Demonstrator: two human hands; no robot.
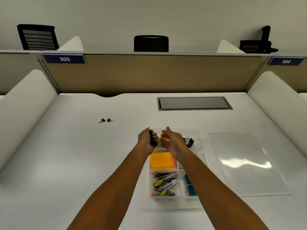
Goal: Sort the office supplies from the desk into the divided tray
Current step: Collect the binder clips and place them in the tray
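My left hand (pixel 147 140) is closed around a bunch of small black binder clips (pixel 152 137), held over the far left part of the clear divided tray (pixel 201 143). My right hand (pixel 171 140) hovers beside it with fingers spread and nothing in it. Larger black binder clips (pixel 189 141) lie in the tray's far right compartment. Orange sticky notes (pixel 162 160), several staplers (pixel 164 184) and blue staple boxes (pixel 190 185) fill other compartments. Two small black binder clips (pixel 105 120) rest on the white desk, far left of the tray.
The tray's clear lid (pixel 247 163) lies flat to the right of the tray. A grey cable hatch (pixel 193 103) is set into the desk behind it. White side dividers (pixel 25 103) and a tan back partition (pixel 149 73) bound the desk.
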